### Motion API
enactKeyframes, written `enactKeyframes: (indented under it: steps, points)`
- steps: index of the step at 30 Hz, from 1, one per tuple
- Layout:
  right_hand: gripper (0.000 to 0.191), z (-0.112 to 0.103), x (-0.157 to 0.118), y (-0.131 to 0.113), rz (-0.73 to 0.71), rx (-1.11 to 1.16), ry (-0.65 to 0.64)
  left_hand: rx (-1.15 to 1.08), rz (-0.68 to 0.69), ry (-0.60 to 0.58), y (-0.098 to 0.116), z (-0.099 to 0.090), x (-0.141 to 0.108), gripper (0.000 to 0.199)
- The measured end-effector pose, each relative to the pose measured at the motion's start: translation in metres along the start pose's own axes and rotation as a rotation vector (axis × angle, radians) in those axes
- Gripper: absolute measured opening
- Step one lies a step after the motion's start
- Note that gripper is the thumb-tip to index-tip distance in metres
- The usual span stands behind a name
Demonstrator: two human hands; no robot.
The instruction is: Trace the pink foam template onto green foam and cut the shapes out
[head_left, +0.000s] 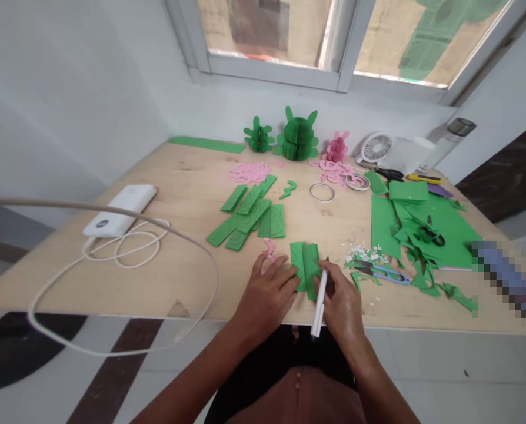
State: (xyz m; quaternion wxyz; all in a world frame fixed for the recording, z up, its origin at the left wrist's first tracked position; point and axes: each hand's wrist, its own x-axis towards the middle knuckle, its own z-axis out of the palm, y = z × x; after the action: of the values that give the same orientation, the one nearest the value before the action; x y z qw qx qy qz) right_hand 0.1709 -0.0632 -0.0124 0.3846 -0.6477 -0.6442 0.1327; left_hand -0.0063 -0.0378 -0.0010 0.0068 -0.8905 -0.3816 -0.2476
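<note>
Fingers of your right hand gripped a pen, your spread left hand touched green paper, and snips lay amid scraps.

Green paper strips lie side by side, a slanted white pen at their right.

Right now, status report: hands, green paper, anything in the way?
Right hand holds white pen. Left hand at edge of green paper. Pink cutout beside left hand, may crowd it.
</note>
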Motion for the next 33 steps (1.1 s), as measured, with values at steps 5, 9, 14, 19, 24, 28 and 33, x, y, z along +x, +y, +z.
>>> enactKeyframes:
  steps: [5,9,14,19,24,28,33]
  points:
    - [0.027,-0.001,-0.001,0.002,-0.042,-0.074,0.020,0.043,0.049,0.020,-0.015,-0.006,-0.002,0.018]
    - [0.025,0.000,-0.002,0.002,-0.086,-0.097,0.061,0.045,0.012,0.043,-0.019,-0.011,-0.008,0.020]
    - [0.027,0.001,-0.004,0.004,-0.142,-0.139,0.130,-0.015,-0.051,0.036,-0.004,-0.010,-0.012,0.024]
    - [0.028,-0.001,-0.006,0.007,-0.196,-0.201,0.167,-0.054,-0.010,-0.036,0.010,-0.003,-0.008,0.030]
    - [0.030,-0.005,-0.010,0.011,-0.269,-0.204,0.182,-0.076,-0.014,-0.094,0.014,0.001,-0.002,0.031]
    - [0.030,-0.004,-0.014,0.015,-0.285,-0.178,0.161,-0.139,-0.050,-0.083,0.017,0.004,0.002,0.033]
    - [0.027,-0.001,-0.015,0.017,-0.308,-0.184,0.127,-0.140,-0.068,-0.074,0.017,0.005,0.003,0.031]
